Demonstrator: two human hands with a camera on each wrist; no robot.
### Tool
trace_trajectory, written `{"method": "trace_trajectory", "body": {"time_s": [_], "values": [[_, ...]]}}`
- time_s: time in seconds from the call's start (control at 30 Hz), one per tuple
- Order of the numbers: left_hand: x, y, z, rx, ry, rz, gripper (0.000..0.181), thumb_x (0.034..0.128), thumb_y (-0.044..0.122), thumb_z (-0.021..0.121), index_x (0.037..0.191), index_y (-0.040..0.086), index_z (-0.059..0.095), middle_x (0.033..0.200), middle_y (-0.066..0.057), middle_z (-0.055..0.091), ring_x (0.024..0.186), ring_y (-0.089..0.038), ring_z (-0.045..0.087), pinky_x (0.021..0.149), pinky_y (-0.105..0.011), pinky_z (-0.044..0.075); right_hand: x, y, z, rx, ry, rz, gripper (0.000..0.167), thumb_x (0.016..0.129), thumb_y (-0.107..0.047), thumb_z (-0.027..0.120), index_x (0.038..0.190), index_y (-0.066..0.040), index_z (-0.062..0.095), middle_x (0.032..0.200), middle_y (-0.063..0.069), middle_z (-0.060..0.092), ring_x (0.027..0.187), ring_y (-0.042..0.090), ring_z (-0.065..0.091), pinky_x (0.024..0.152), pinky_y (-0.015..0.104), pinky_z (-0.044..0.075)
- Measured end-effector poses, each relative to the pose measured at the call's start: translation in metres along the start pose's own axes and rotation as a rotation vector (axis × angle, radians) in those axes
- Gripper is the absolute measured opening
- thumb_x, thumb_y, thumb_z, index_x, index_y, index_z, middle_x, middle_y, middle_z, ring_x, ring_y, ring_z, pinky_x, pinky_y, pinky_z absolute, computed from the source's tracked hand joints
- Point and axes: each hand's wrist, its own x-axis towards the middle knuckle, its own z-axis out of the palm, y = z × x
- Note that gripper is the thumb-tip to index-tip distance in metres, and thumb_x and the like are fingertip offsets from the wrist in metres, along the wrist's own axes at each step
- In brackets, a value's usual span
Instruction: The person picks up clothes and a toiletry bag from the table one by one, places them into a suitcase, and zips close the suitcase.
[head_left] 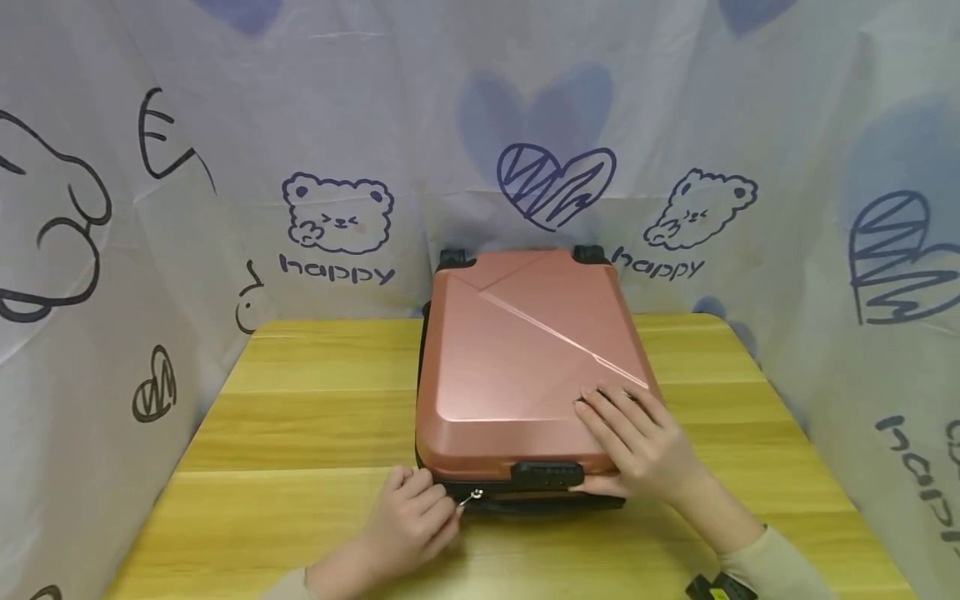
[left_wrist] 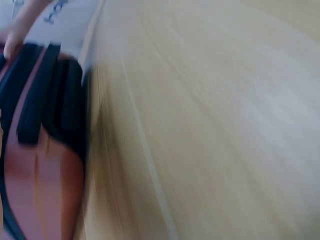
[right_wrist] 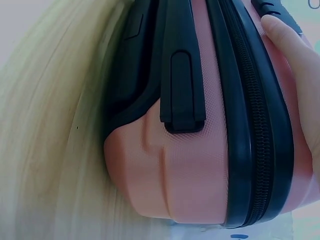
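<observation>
A pink hard-shell suitcase (head_left: pixel 525 350) lies flat on the wooden table, its black combination lock (head_left: pixel 547 474) facing the near side. My left hand (head_left: pixel 415 515) is at its near left corner, fingers curled, pinching a metal zipper pull (head_left: pixel 474 496). With fingers extended, my right hand (head_left: pixel 645 446) rests on the lid's near right part; its thumb reaches along the front edge by the lock. In the right wrist view the black zipper (right_wrist: pixel 257 110) runs around the side, near a black carry handle (right_wrist: pixel 182 85). The left wrist view is blurred and barely shows the left hand.
The yellow wooden table (head_left: pixel 315 417) extends on both sides of the suitcase. White cloth (head_left: pixel 435 125) printed with bears and hearts hangs behind and at the sides. Two black wheels stick out at the suitcase's far end. A small black object (head_left: pixel 720 587) is beside the right sleeve.
</observation>
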Motion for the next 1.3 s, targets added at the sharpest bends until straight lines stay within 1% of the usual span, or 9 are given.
{"method": "trace_trajectory", "body": {"time_s": [0.23, 0.33, 0.47, 0.57, 0.7, 0.87, 1.0, 1.1, 1.3], "values": [[-0.021, -0.022, -0.027, 0.008, 0.019, -0.028, 0.029, 0.0895, 0.015, 0.054, 0.061, 0.014, 0.056, 0.057, 0.006, 0.052, 0.058, -0.014, 0.042, 0.065, -0.030, 0.030, -0.001, -0.002, 0.002, 0.015, 0.018, 0.012, 0.083, 0.082, -0.073, 0.054, 0.108, 0.004, 0.071, 0.103, 0.021, 0.073, 0.091, 0.038, 0.068, 0.077, 0.051, 0.049], [-0.025, -0.027, -0.029, 0.014, -0.003, -0.031, 0.028, 0.0905, 0.016, 0.054, 0.063, 0.014, 0.058, 0.059, 0.006, 0.054, 0.059, -0.014, 0.044, 0.064, -0.029, 0.031, -0.001, -0.003, 0.002, 0.020, 0.017, 0.023, 0.082, 0.082, -0.072, 0.055, 0.108, 0.004, 0.071, 0.104, 0.021, 0.073, 0.092, 0.038, 0.068, 0.080, 0.051, 0.049], [-0.028, -0.032, -0.025, 0.013, -0.023, -0.050, 0.028, 0.0917, 0.019, 0.053, 0.064, 0.015, 0.059, 0.061, 0.006, 0.055, 0.061, -0.014, 0.046, 0.063, -0.028, 0.031, -0.005, -0.004, -0.002, 0.024, -0.015, 0.044, 0.082, 0.082, -0.072, 0.054, 0.111, 0.004, 0.070, 0.107, 0.022, 0.072, 0.096, 0.039, 0.067, 0.090, 0.051, 0.048], [-0.030, -0.035, -0.023, 0.022, -0.043, -0.058, 0.027, 0.0906, 0.021, 0.054, 0.065, 0.015, 0.060, 0.062, 0.006, 0.055, 0.063, -0.015, 0.048, 0.063, -0.028, 0.033, -0.009, -0.006, -0.005, 0.036, -0.075, 0.075, 0.083, 0.084, -0.072, 0.052, 0.116, 0.003, 0.068, 0.113, 0.022, 0.070, 0.102, 0.040, 0.065, 0.098, 0.052, 0.044], [-0.029, -0.038, -0.021, 0.033, -0.066, -0.046, 0.025, 0.0887, 0.022, 0.056, 0.065, 0.015, 0.059, 0.063, 0.005, 0.055, 0.063, -0.017, 0.049, 0.064, -0.030, 0.033, -0.014, -0.011, -0.008, 0.041, -0.196, 0.129, 0.085, 0.085, -0.073, 0.048, 0.125, 0.001, 0.063, 0.126, 0.021, 0.065, 0.113, 0.040, 0.061, 0.098, 0.057, 0.040], [-0.025, -0.038, -0.020, 0.036, -0.059, -0.014, 0.033, 0.0930, 0.026, 0.056, 0.062, 0.015, 0.055, 0.061, 0.006, 0.053, 0.061, -0.016, 0.047, 0.063, -0.029, 0.033, -0.016, -0.024, -0.009, 0.000, -0.294, 0.173, 0.087, 0.084, -0.075, 0.046, 0.133, -0.004, 0.059, 0.135, 0.019, 0.059, 0.123, 0.038, 0.055, 0.103, 0.066, 0.033], [-0.017, -0.035, -0.018, 0.016, -0.039, 0.043, 0.034, 0.0932, 0.020, 0.056, 0.060, 0.015, 0.053, 0.059, 0.006, 0.053, 0.061, -0.016, 0.049, 0.062, -0.029, 0.036, -0.014, -0.028, -0.007, -0.025, -0.278, 0.188, 0.086, 0.085, -0.074, 0.046, 0.132, -0.003, 0.059, 0.135, 0.019, 0.059, 0.123, 0.039, 0.055, 0.108, 0.066, 0.029], [-0.013, -0.033, -0.019, 0.019, -0.017, 0.059, 0.032, 0.0907, 0.015, 0.053, 0.058, 0.014, 0.053, 0.057, 0.005, 0.053, 0.059, -0.016, 0.049, 0.062, -0.031, 0.037, -0.012, -0.027, -0.005, -0.024, -0.233, 0.174, 0.084, 0.086, -0.072, 0.048, 0.128, -0.001, 0.061, 0.130, 0.020, 0.062, 0.119, 0.040, 0.057, 0.105, 0.064, 0.033], [-0.018, -0.036, -0.024, 0.050, -0.020, -0.039, 0.032, 0.0890, 0.015, 0.049, 0.057, 0.014, 0.054, 0.056, 0.004, 0.053, 0.059, -0.017, 0.047, 0.064, -0.033, 0.033, -0.005, -0.025, 0.000, -0.027, -0.125, 0.107, 0.081, 0.084, -0.069, 0.052, 0.120, 0.002, 0.066, 0.118, 0.021, 0.068, 0.109, 0.039, 0.062, 0.100, 0.062, 0.038]]}}
